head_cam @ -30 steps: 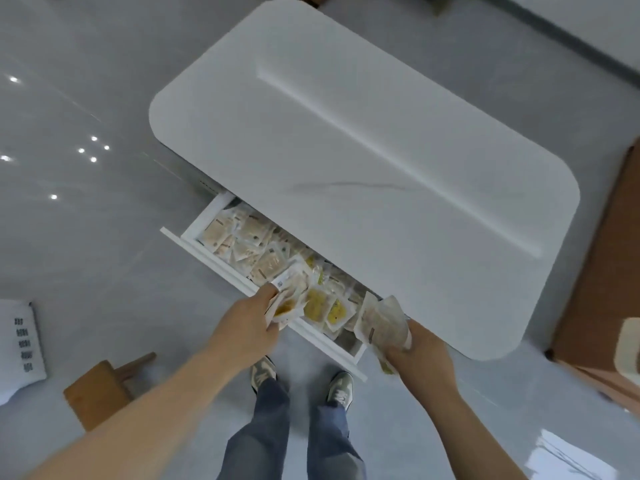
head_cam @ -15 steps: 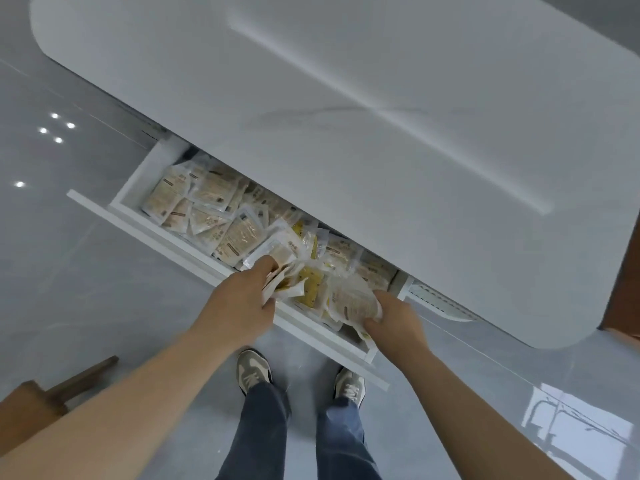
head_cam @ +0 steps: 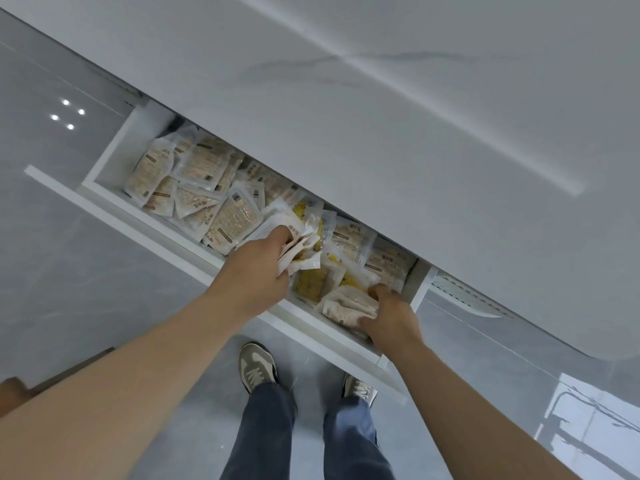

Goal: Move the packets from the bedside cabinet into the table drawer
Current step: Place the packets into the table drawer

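The drawer point(head_cam: 138, 226) is pulled out from under the white surface point(head_cam: 381, 133). It already has a big pile of packets point(head_cam: 201, 174) in it, mostly on the left side.

The left hand point(head_cam: 256, 268) is over the middle of the drawer. Its grip is closed around a bunch of packets point(head_cam: 301, 251), and some of them stick out past the fingers. The right hand point(head_cam: 391, 313) is down in the right end of the drawer, near the front wall. Its grip is closed on some pale packets point(head_cam: 349, 304), which look like they touch the packets under them.

The job now looks like letting go, so both bunches end up in the drawer. To do it well, bring each hand low before the grip opens. That way the packets slide down and do not bounce.

The left bunch is close to the near edge. It should go a little farther in first, or a loose packet could slip over the edge onto the floor point(head_cam: 69, 306).

The right end looks less full, so that is a good place for more. Lay the packets flat and do not pile them too high, or I think the drawer may get stuck under the surface when it is pushed in.
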Available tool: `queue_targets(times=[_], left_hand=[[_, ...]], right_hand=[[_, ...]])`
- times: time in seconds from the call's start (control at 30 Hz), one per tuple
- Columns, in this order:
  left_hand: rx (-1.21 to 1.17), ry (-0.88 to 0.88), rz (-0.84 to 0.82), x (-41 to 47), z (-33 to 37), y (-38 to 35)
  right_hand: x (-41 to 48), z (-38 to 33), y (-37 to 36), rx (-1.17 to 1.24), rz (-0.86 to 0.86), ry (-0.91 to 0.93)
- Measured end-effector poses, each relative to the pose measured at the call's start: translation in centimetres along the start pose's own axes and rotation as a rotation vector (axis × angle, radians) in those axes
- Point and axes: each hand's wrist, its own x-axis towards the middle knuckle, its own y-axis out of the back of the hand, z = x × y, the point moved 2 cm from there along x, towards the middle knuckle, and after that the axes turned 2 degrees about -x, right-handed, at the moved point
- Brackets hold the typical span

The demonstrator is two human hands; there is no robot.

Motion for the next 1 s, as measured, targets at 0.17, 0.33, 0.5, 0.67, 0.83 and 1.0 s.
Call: queue_targets(times=[0.17,0.33,0.5,0.67,0.83,1.0], left_hand=[[0.021,-0.006,-0.014,1.3,0.7,-1.3],[0.104,-0.121,-0.006,3.0,0.9,-4.1],[0.156,-0.055,-0.188,3.6,0.2,-7.5],[0.099,-0.048,-0.335,4.0,0.3,-8.2],[0.16,-0.235,-0.412,4.9,0.6,-8.6],[0.303,-0.289,-0.372,4.8,1.5,-8.1]], right_hand=[[0.1,0.8,0.9,-0.341,0.076,0.052],[0.9,0.9,0.9,-0.534,-0.006,0.064],[1.8,1.1,0.8,-0.452,-0.005,0.052],[0.9,2.3,1.0,-0.259,0.074,0.105],[0.2,2.7,0.7,-0.145,0.156,0.112],[-0.7,2.4,1.1,-0.078,0.188,0.075]])
